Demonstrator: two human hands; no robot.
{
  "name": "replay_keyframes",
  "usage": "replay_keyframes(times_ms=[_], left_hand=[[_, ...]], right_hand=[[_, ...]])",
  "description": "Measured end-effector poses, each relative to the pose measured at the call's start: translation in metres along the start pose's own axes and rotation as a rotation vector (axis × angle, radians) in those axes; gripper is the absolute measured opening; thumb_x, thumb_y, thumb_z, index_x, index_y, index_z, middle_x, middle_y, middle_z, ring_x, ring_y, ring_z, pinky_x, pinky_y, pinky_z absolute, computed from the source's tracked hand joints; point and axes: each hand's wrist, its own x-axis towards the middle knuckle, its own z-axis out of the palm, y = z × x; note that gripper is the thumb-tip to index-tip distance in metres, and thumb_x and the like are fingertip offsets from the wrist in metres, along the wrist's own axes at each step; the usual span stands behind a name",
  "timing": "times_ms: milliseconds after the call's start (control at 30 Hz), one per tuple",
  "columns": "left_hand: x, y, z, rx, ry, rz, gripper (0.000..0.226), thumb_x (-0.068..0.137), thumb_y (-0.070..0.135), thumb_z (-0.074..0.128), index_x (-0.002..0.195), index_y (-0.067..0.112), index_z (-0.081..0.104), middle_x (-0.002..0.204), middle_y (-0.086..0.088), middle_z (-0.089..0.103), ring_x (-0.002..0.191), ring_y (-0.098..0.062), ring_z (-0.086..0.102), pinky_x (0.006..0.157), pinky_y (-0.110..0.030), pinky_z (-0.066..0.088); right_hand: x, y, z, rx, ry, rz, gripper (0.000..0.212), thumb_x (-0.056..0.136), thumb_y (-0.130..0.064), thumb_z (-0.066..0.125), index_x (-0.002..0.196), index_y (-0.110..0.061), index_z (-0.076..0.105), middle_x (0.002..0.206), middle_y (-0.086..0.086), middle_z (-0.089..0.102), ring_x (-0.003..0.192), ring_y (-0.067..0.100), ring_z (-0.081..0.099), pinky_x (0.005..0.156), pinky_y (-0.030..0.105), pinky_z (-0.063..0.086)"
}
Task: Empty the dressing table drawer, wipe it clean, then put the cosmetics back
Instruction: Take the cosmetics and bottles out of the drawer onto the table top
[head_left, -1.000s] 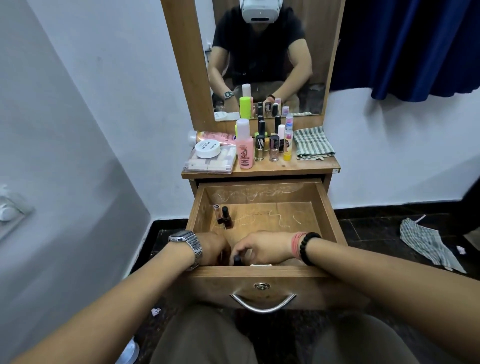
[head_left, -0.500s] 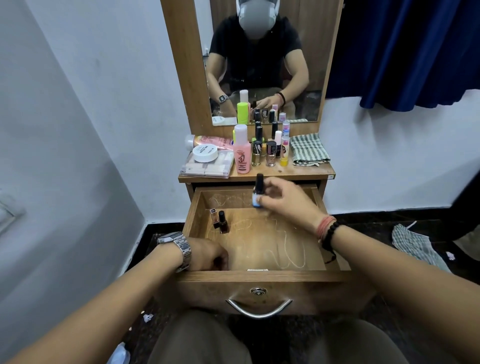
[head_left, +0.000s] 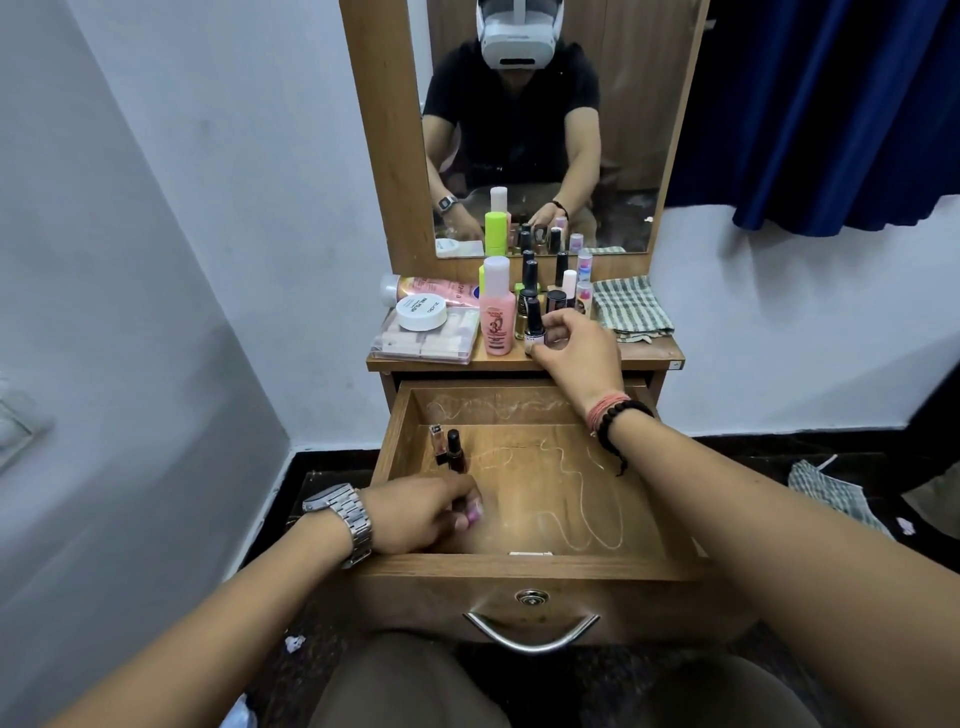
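Note:
The wooden drawer (head_left: 524, 566) stands pulled open, with white powder streaks on its floor. My right hand (head_left: 576, 353) pinches a black-capped nail polish bottle (head_left: 534, 325) at the front edge of the dressing table top (head_left: 649, 358), beside the other cosmetics. Inside the drawer's near left corner, my left hand (head_left: 423, 512) curls around a small pink-tipped item (head_left: 471, 515), mostly hidden by the fingers. Two small dark bottles (head_left: 449, 448) stand at the drawer's left side, just beyond that hand.
On the table top are a pink bottle (head_left: 497, 312), a white jar (head_left: 421, 313) on a clear packet, several nail polishes and a checked cloth (head_left: 628, 309). A mirror rises behind. Another cloth (head_left: 831, 493) lies on the dark floor at right.
My right hand carried the nail polish bottle up out of the drawer and onto the table top. My left hand shifted slightly forward in the drawer and now shows a pink-tipped item.

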Motion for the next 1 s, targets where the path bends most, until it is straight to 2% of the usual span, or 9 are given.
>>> replay_keyframes(times_ms=[100, 167, 267, 433, 567, 633, 767, 900, 1000], left_hand=[[-0.004, -0.001, 0.002, -0.046, 0.090, 0.048, 0.010, 0.096, 0.016, 0.049, 0.104, 0.021, 0.052, 0.106, 0.006, 0.058, 0.097, -0.009, 0.053, 0.087, -0.023, 0.043], [-0.006, 0.000, 0.002, -0.140, 0.142, 0.059, 0.009, 0.097, 0.015, 0.048, 0.105, 0.017, 0.052, 0.094, 0.009, 0.057, 0.087, -0.009, 0.055, 0.082, -0.024, 0.046], [-0.009, 0.000, 0.003, -0.275, 0.223, 0.070, 0.008, 0.098, 0.015, 0.048, 0.105, 0.015, 0.051, 0.080, 0.014, 0.057, 0.074, -0.006, 0.057, 0.078, -0.026, 0.049], [-0.012, -0.006, 0.004, -0.430, 0.416, 0.103, 0.021, 0.096, 0.014, 0.050, 0.115, 0.022, 0.050, 0.090, 0.003, 0.063, 0.081, -0.010, 0.066, 0.082, -0.029, 0.054], [-0.010, -0.009, 0.000, -0.500, 0.618, 0.121, 0.025, 0.092, 0.017, 0.059, 0.114, 0.028, 0.052, 0.093, 0.006, 0.068, 0.086, -0.014, 0.068, 0.083, -0.033, 0.056], [-0.009, -0.009, -0.007, -0.493, 0.716, 0.124, 0.025, 0.088, 0.019, 0.064, 0.108, 0.029, 0.054, 0.095, 0.008, 0.069, 0.089, -0.009, 0.068, 0.081, -0.027, 0.055], [-0.006, -0.005, -0.036, -0.396, 0.936, 0.078, 0.024, 0.084, 0.019, 0.071, 0.101, 0.026, 0.055, 0.094, 0.017, 0.065, 0.089, 0.003, 0.064, 0.079, -0.020, 0.053], [0.006, 0.004, -0.074, -0.399, 1.111, 0.028, 0.025, 0.081, 0.014, 0.073, 0.092, 0.026, 0.054, 0.085, 0.024, 0.062, 0.084, 0.002, 0.064, 0.066, -0.008, 0.049], [0.023, 0.008, -0.103, -0.319, 1.177, -0.040, 0.024, 0.081, 0.015, 0.073, 0.093, 0.024, 0.054, 0.088, 0.020, 0.059, 0.087, -0.001, 0.060, 0.069, -0.011, 0.051]], right_hand=[[0.001, 0.001, 0.007, 0.019, 0.036, 0.019, 0.028, 0.078, -0.025, 0.077, 0.097, -0.023, 0.057, 0.091, -0.003, 0.064, 0.087, 0.013, 0.061, 0.077, 0.028, 0.050], [0.001, 0.001, 0.011, -0.003, 0.049, 0.021, 0.028, 0.078, -0.023, 0.077, 0.093, -0.022, 0.054, 0.090, -0.002, 0.064, 0.085, 0.013, 0.061, 0.074, 0.027, 0.048], [-0.001, 0.001, 0.012, 0.021, 0.053, 0.044, 0.027, 0.079, -0.019, 0.076, 0.095, -0.018, 0.054, 0.090, -0.002, 0.064, 0.085, 0.014, 0.062, 0.079, 0.032, 0.052], [-0.023, -0.005, -0.010, 0.111, 0.055, -0.013, 0.026, 0.082, -0.019, 0.073, 0.099, -0.020, 0.054, 0.089, -0.003, 0.063, 0.078, 0.008, 0.060, 0.072, 0.023, 0.051], [-0.061, -0.009, -0.032, 0.121, -0.151, -0.088, 0.018, 0.085, -0.014, 0.069, 0.096, -0.022, 0.058, 0.085, -0.009, 0.064, 0.068, 0.000, 0.057, 0.064, 0.010, 0.045], [-0.084, -0.007, -0.041, 0.114, -0.272, -0.109, 0.015, 0.085, -0.013, 0.068, 0.092, -0.023, 0.060, 0.082, -0.011, 0.064, 0.069, -0.005, 0.057, 0.064, 0.006, 0.043], [-0.117, 0.001, -0.046, 0.034, -0.538, -0.082, 0.012, 0.084, -0.013, 0.067, 0.089, -0.024, 0.063, 0.080, -0.010, 0.065, 0.072, 0.002, 0.061, 0.069, 0.015, 0.051], [-0.120, 0.004, -0.043, -0.003, -0.569, -0.094, 0.011, 0.084, -0.017, 0.065, 0.089, -0.026, 0.064, 0.080, -0.014, 0.064, 0.073, 0.003, 0.062, 0.073, 0.018, 0.052], [-0.120, 0.005, -0.041, -0.012, -0.599, -0.093, 0.012, 0.085, -0.018, 0.063, 0.093, -0.026, 0.064, 0.082, -0.013, 0.065, 0.074, 0.004, 0.062, 0.075, 0.021, 0.052]])
